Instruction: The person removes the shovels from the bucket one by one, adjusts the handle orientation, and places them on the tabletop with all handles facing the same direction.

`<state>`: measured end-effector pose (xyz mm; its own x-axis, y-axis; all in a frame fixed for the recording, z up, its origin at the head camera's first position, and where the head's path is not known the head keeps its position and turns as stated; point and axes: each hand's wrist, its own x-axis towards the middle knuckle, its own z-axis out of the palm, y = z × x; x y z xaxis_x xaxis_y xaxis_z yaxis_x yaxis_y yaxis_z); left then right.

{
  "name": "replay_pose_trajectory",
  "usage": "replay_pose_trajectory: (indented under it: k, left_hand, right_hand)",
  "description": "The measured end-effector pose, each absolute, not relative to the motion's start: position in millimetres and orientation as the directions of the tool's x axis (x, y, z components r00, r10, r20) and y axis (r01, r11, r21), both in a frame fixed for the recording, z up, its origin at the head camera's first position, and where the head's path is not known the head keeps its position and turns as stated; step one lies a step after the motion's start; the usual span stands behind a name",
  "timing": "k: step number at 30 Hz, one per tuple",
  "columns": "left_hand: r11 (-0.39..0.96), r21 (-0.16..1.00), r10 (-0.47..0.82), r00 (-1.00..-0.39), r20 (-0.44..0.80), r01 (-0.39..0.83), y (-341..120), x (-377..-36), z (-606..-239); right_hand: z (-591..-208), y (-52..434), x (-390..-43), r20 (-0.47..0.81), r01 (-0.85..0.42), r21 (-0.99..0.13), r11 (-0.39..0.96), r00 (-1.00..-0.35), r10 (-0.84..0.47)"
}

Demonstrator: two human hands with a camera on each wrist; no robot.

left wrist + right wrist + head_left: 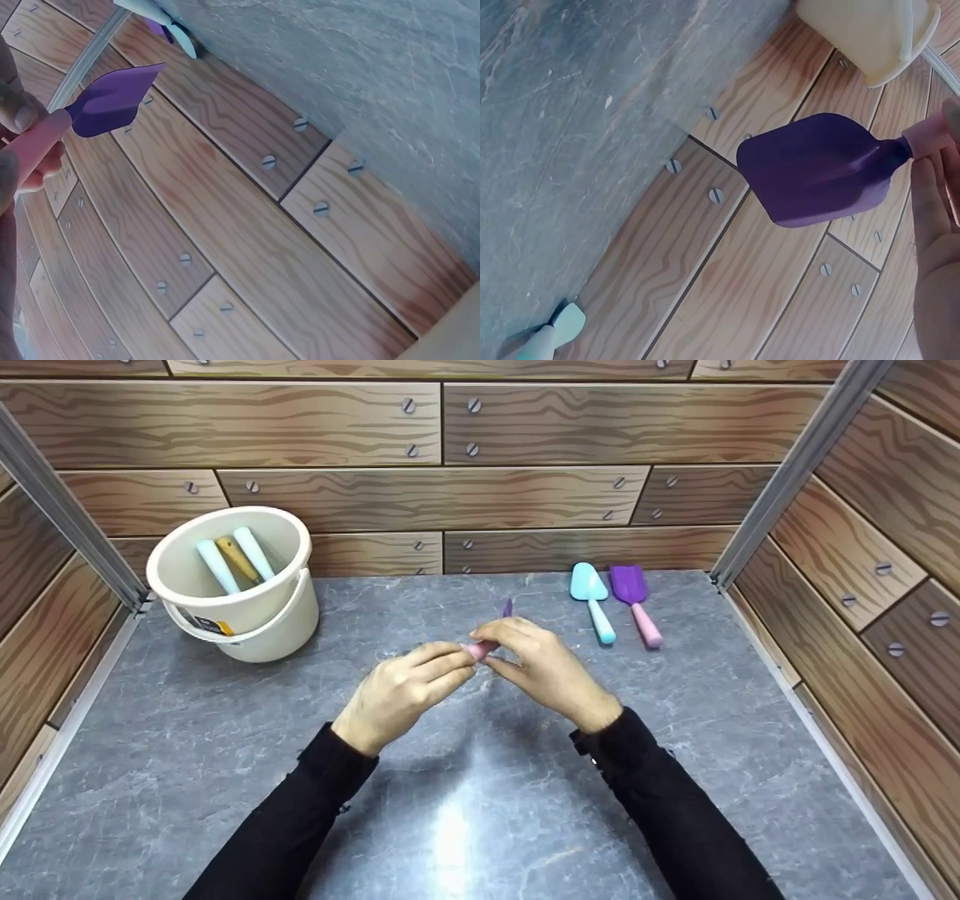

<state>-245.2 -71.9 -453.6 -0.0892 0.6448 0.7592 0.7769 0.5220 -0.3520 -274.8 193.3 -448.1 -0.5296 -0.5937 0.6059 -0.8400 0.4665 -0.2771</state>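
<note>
A small toy shovel with a purple blade (817, 169) and a pink handle (39, 142) is held up over the middle of the table. My left hand (412, 686) pinches the end of its handle. Closer to the blade, the fingers of my right hand (544, 664) grip the same handle. In the head view the blade shows only as a thin edge beyond the right fingers. To the right lie a light blue shovel with a pointed blade (589, 583) and another purple shovel (628, 583) with a pink handle, side by side.
A cream bucket (277, 626) stands at the back left, its handle hanging at the front. Two light blue handles and a mustard one (238, 559) lean inside it. Wood-patterned walls (540, 424) enclose the grey marbled table (187, 780) at the back and sides.
</note>
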Motion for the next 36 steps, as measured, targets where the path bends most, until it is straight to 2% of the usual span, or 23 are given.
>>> replay_pose_trajectory:
  k: [5, 13, 21, 30, 36]
  left_hand:
    - [0.511, -0.327, 0.64, -0.098, 0.762, 0.795, -72.0, -245.1, -455.1]
    - [0.495, -0.321, 0.633, -0.082, 0.77, 0.807, -70.7, -244.9, -454.5]
    - [0.484, -0.264, 0.612, -0.108, 0.783, 0.834, -68.8, -243.1, -453.8]
    - [0.528, -0.211, 0.576, -0.165, 0.8, 0.823, -69.0, -242.7, -453.2]
    - [0.537, -0.178, 0.58, -0.208, 0.787, 0.824, -68.4, -244.3, -455.4]
  right_hand:
    - [-450.5, 193.9, -277.1, 0.61, -0.858, -0.252, 0.448, -0.5, -0.615]
    - [-454.4, 197.8, -282.3, 0.683, -0.899, -0.102, 0.426, -0.374, -0.627]
    - [-454.3, 200.9, -284.2, 0.702, -0.896, 0.006, 0.445, -0.313, -0.64]
    - [-454.0, 208.2, -292.0, 0.705, -0.876, 0.041, 0.481, -0.316, -0.635]
    - [-448.8, 216.0, -301.9, 0.676, -0.85, 0.012, 0.527, -0.381, -0.63]
